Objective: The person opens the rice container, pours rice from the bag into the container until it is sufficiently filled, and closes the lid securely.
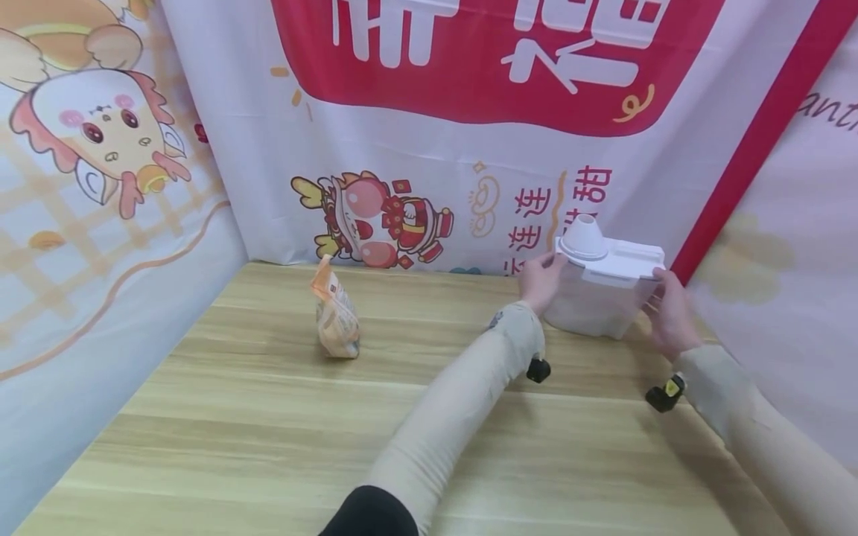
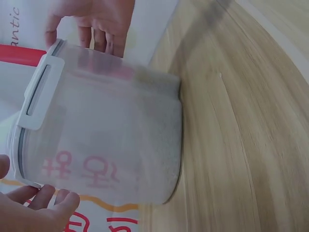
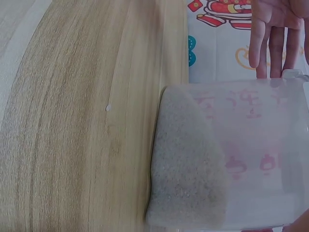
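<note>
The left hand is pinching the left end of the white lid, its thumb lying over the top and its fingers bearing beneath the rim. The right hand is grasping the right end of the same lid, its other fingers hanging beside the wall. Between the two hands, the translucent storage container is standing upright on the far right part of the wood-grain table, its base touching the top. A white cone-shaped cup is sitting on the left part of the lid, and a white latch is running along one side of it. Pale grains are filling the bottom of the container, sloping higher towards one end. A tiny white speck is lying on the table near it. Well apart, on the far left, an orange-and-white pouch is standing upright. Beige sleeves are covering both arms, and a printed cloth backdrop is hanging behind the table.
</note>
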Available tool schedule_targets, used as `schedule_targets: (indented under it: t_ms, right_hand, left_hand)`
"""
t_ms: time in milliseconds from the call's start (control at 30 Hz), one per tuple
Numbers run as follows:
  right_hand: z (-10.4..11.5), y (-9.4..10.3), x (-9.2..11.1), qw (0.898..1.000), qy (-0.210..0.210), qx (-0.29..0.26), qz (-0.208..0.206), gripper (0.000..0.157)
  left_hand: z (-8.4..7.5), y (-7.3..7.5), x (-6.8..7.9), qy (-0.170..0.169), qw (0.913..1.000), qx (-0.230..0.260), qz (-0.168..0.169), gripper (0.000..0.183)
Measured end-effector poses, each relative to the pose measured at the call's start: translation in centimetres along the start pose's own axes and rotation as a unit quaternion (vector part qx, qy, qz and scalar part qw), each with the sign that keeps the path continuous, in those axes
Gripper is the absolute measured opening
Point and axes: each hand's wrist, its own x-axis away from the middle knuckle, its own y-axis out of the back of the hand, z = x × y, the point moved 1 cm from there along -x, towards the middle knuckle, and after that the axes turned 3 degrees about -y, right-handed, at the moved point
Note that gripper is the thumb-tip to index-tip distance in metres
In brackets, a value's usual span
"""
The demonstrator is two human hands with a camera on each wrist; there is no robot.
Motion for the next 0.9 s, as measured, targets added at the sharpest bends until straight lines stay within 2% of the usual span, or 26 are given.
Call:
schedule_targets:
  t_ms: [200,500,733,900]
  right_hand:
    - [-0.1,0.0,0.0,1.0,-0.005,0.009,-0.002,0.025]
    - [0.4,0.0,-0.2,1.0,-0.02,0.021,-0.004,0.031]
    - [1.2,1.0,-0.3,0.997,-0.049,0.0,0.065,0.017]
    - [1.5,2.6,-1.3,0.991,-0.078,-0.036,0.102,0.017]
  left_hand:
    - [0.2,0.1,-0.1,0.023,0.999,0.028,-0.026,0.034]
    - [0.4,0.6,-0.1,0.004,0.9981,0.036,-0.05,0.026]
    - [0.2,1.3,-0.2,0.033,0.9964,0.038,-0.068,0.026]
    - [0.0,1.3,0.1,0.042,0.9963,0.035,-0.066,0.025]
